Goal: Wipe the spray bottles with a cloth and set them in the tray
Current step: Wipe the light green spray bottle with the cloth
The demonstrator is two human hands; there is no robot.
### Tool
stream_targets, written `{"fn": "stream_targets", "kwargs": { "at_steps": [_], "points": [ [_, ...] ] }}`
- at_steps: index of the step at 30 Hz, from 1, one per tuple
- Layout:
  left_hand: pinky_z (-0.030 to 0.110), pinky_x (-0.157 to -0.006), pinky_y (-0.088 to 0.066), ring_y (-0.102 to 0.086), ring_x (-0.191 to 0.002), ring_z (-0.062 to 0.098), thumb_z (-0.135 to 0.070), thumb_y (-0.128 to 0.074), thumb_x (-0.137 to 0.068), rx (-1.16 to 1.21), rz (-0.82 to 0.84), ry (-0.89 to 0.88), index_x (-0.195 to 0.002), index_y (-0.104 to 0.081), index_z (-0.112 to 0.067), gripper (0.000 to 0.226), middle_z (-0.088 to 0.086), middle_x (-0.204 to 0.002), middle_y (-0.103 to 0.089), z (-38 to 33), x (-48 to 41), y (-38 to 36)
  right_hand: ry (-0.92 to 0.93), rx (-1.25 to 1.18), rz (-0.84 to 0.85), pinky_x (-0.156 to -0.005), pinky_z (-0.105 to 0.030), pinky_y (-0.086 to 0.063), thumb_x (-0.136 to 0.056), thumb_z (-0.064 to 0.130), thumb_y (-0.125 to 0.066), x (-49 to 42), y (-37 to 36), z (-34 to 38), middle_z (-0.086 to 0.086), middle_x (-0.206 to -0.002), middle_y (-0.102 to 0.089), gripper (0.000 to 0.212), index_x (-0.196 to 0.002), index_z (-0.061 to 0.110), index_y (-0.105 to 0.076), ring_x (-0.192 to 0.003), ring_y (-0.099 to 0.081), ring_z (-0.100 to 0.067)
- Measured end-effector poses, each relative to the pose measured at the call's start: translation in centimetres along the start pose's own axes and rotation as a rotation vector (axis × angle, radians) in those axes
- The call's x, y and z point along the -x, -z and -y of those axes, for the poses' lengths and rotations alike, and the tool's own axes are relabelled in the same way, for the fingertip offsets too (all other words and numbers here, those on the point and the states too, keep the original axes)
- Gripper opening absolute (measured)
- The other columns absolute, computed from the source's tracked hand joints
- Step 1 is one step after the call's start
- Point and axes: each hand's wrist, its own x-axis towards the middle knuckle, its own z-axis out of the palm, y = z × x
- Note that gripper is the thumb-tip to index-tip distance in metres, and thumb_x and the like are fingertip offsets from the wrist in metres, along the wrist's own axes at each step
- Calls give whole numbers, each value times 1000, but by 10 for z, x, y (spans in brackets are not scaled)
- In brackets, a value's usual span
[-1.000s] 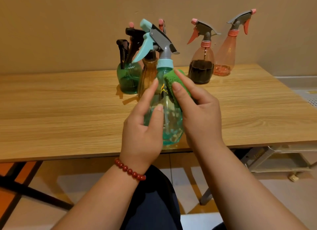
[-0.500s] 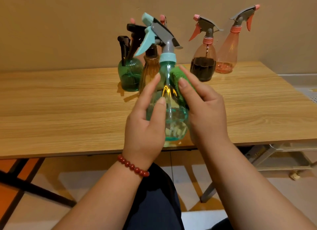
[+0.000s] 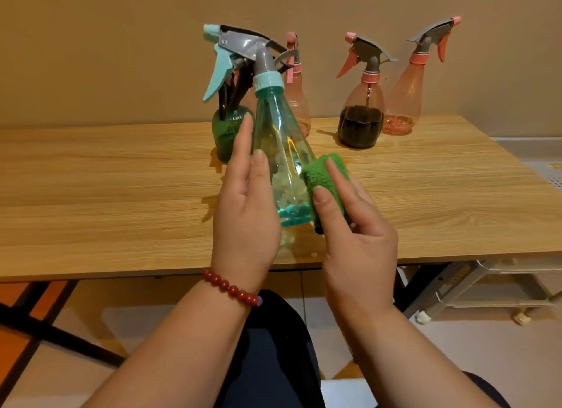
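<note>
Over the near edge of the table [image 3: 121,194], my left hand [image 3: 246,222] holds the teal spray bottle [image 3: 282,164] tilted, its trigger head leaning up and to the left. My thumb lies on the near face; the fingers that show run up its left side. The base looks lifted clear of the wood. My right hand [image 3: 355,240] pinches the folded green cloth [image 3: 322,179] between thumb and forefinger and presses it against the lower right flank, just above the base.

To do this well, I would keep the cloth flat on the plastic and turn the bottle with the left hand rather than chase round it with the right. The collar and trigger need a pass too, and so do the patches under my own fingers. The plastic looks smooth and slippery, so a firm hold low down matters.

Behind stand the green bottle [image 3: 225,133], a pink bottle [image 3: 296,103], the dark-filled bottle [image 3: 360,124] and the far pink bottle [image 3: 401,103], all awaiting their turn. A pale rack [image 3: 486,286] sits under the table's right end — whether that is the tray, I cannot tell.
</note>
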Motion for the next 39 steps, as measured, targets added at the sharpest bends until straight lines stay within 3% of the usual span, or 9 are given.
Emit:
{"fn": "stream_targets", "kwargs": {
  "at_steps": [5, 7, 11, 22, 27, 30, 33, 37, 39],
  "points": [
    [20, -106, -39, -40, -129, -11, -31, -47, -95, 93, 18, -97, -140, -36, -40, 47, -28, -140, -42, -1, -6, 5, 51, -8, 66, -96, -4, -36, -83, 30, -59, 5, -4, 7, 21, -129, -53, 31, -113, 38, -62, -123, -40, 19],
    [20, -101, -44, -46, -127, -6, -25, -47, -93, 113, 23, -119, -138, -41, -36, 46, -20, -140, -48, 1, -4, 8, 29, -36, 110, -97, -10, -41, -85, 32, -61, -6, -3, 11, 23, -125, -56, 27, -110, 40, -65, -121, -44, 16],
    [19, -90, -50, -54, -122, 0, -19, -48, -91, 208, 113, -88, -134, -45, -36, 46, -15, -135, -54, 6, 5, 8, -84, -125, 207, -101, -42, -48, -86, 25, -63, -41, 0, 16, 1, -128, -64, 30, -115, 29, -68, -122, -57, -13],
    [8, -88, -44, -52, -117, -11, -19, -51, -89, 70, 33, -123, -131, -47, -33, 44, -24, -128, -53, 10, -4, 19, -52, -57, 219, -103, -43, -46, -90, 28, -60, -17, -8, 1, 6, -133, -60, 31, -118, 42, -63, -126, -53, -10],
    [9, -94, -42, -47, -124, -9, -22, -53, -90, 73, 135, -139, -136, -45, -28, 47, -22, -135, -49, 11, 9, 11, -10, -28, 171, -102, -36, -48, -96, 20, -57, -47, -10, 19, 5, -130, -62, 33, -128, 26, -59, -122, -55, -6],
    [11, -95, -43, -48, -124, -7, -26, -54, -90, 105, 106, -121, -134, -46, -32, 45, -22, -134, -51, 10, 8, 10, -27, -29, 191, -101, -28, -47, -96, 20, -56, -42, -9, 18, 8, -130, -62, 33, -128, 26, -59, -122, -54, -1],
    [16, -95, -46, -51, -121, -7, -24, -51, -90, 121, 32, -79, -133, -48, -34, 45, -22, -131, -54, 9, -2, 16, -26, -12, 216, -103, -34, -47, -94, 27, -57, -19, -6, 9, 10, -134, -59, 32, -125, 33, -60, -126, -51, -3],
    [30, -101, -48, -53, -120, -2, -27, -50, -89, 130, -46, -51, -132, -49, -34, 44, -16, -133, -56, 9, -8, 21, -5, 106, 202, -103, -6, -32, -87, 41, -55, 9, -7, 0, 28, -135, -49, 33, -119, 52, -55, -128, -34, 19],
    [32, -100, -48, -54, -121, 0, -26, -49, -90, 154, -44, -31, -131, -49, -36, 43, -17, -132, -56, 10, -6, 20, -4, 100, 182, -100, -3, -31, -86, 41, -54, 9, -10, 2, 27, -134, -48, 34, -118, 52, -55, -127, -33, 20]
  ]
}}
